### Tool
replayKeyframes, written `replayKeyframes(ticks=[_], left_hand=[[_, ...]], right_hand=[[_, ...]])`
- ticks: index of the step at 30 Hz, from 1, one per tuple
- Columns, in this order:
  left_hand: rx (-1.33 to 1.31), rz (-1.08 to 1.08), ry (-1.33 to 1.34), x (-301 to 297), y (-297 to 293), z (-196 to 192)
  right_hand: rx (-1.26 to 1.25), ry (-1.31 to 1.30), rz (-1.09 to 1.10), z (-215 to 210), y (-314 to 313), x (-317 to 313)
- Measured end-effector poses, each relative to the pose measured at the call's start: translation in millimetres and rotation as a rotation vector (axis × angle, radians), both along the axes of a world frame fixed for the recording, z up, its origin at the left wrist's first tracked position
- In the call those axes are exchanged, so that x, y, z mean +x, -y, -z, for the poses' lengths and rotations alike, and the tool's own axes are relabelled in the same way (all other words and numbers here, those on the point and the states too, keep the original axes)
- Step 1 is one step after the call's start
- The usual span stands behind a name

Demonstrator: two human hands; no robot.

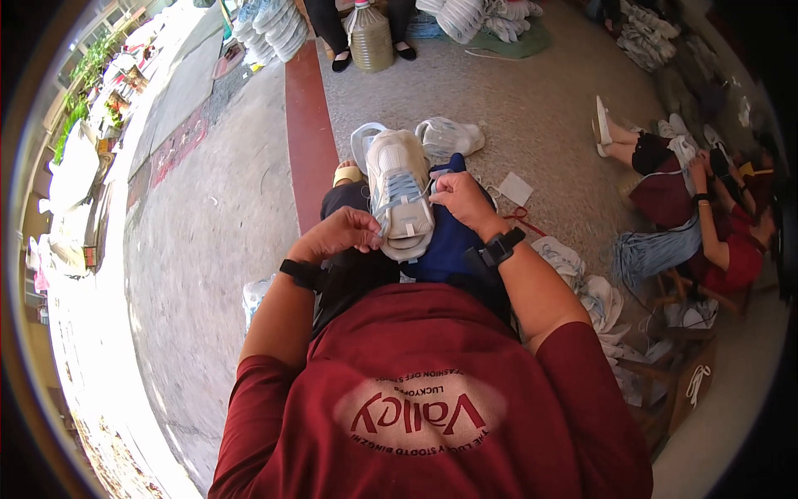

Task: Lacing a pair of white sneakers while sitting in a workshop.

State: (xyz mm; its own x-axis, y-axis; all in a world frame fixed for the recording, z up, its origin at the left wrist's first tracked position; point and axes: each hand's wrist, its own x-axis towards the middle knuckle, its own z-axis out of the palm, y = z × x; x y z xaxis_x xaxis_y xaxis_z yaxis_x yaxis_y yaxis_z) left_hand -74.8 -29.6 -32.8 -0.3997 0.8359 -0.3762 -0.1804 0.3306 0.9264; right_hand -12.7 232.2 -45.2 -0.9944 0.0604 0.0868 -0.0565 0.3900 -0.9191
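Note:
A white sneaker point(399, 170) with light blue laces point(402, 188) rests across my lap, its toe pointing away from me. My left hand point(345, 232) is closed in a pinch at the shoe's left side near the collar, on what looks like a lace end. On the other side, my right hand point(467, 202) pinches a thin pale lace end beside the upper eyelets. Beyond the toe lies another white shoe point(450, 136), and a pale blue-and-white shoe point(361, 143) is partly hidden behind the sneaker.
White paper point(515, 189) and a red cord point(524, 221) lie right of my knee. Wrapped shoes point(597, 301) are heaped at my right. A seated co-worker point(721, 241) has a blue lace bundle point(657, 252). Ahead, a large jug point(370, 40) stands between another person's feet, near shoe piles point(270, 29).

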Motion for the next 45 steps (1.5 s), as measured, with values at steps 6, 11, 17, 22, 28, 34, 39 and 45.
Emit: replayKeyframes(ticks=[6,11,17,22,28,34,39,45], left_hand=[[0.139,-0.559,-0.001,-16.5,-14.7,29.1],[0.239,-0.527,-0.061,-11.7,-15.0,33.3],[0.258,-0.621,-0.191,-1.2,-21.2,38.4],[0.203,-0.668,-0.204,1.8,-19.6,46.7],[0.194,-0.657,-0.356,4.5,-22.1,45.3],[0.148,-0.677,-0.336,8.5,-21.0,37.0],[0.235,-0.689,-0.248,8.8,-18.7,35.0],[0.320,-0.702,-0.103,6.7,-19.5,33.0]], right_hand=[[-0.100,-0.079,0.254,28.2,17.5,-8.1],[0.163,-0.088,0.248,29.3,19.1,-17.7],[0.301,-0.152,0.322,22.3,32.3,-1.2],[0.487,-0.189,0.238,25.3,42.8,14.0],[0.416,-0.272,0.335,37.8,42.2,5.3],[0.521,-0.509,0.032,18.2,27.1,9.4],[0.861,-0.504,-0.189,-16.1,28.9,4.1],[0.428,-0.514,-0.414,-18.4,61.2,14.3]])
